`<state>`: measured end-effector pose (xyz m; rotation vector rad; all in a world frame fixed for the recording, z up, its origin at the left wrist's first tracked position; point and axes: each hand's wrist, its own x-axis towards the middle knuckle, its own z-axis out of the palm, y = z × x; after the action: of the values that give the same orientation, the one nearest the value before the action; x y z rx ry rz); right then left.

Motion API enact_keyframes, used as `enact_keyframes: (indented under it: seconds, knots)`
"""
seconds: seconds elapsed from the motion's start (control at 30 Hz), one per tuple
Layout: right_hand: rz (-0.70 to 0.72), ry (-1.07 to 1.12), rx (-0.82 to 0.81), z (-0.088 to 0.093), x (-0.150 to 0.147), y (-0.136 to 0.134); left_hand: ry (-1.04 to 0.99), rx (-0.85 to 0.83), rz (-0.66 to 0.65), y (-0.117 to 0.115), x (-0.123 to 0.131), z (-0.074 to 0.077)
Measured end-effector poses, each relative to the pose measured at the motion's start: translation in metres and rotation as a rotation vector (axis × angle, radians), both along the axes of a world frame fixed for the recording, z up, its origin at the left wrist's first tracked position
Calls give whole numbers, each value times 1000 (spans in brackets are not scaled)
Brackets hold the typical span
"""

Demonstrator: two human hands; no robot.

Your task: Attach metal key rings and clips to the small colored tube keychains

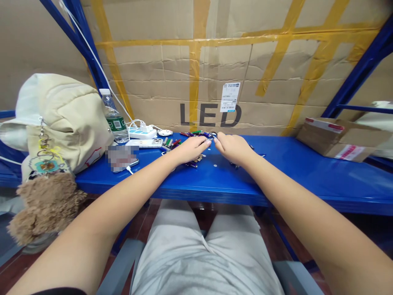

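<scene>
So, both hands rest on the blue shelf [307, 172] with fingers curled in. The left hand [192, 148] and right hand [233, 147] pinch one tiny blue piece [213, 135] between their fingertips, just above the shelf. Little coloured sticks [175, 143] lie scattered on the shelf around them.

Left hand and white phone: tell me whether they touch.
Apart. The head view shows the left hand right of the white phone, with pens and blue shelf between.

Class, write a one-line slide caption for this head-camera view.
Left hand and right hand, fingertips nearly touching, among coloured items on a blue shelf; cream bag nearby.
</scene>
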<state>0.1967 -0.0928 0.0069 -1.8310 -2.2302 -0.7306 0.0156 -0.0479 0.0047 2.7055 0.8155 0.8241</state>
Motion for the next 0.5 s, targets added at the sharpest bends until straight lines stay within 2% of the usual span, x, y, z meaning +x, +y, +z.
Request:
enact_keyframes:
  seconds: [0.2,0.5]
  knots:
    - [8,13,-63,1,-3,-1,2,47,-20,-2,1,1]
    - [-49,83,-54,-2,-6,1,29,114,54,1,2,1]
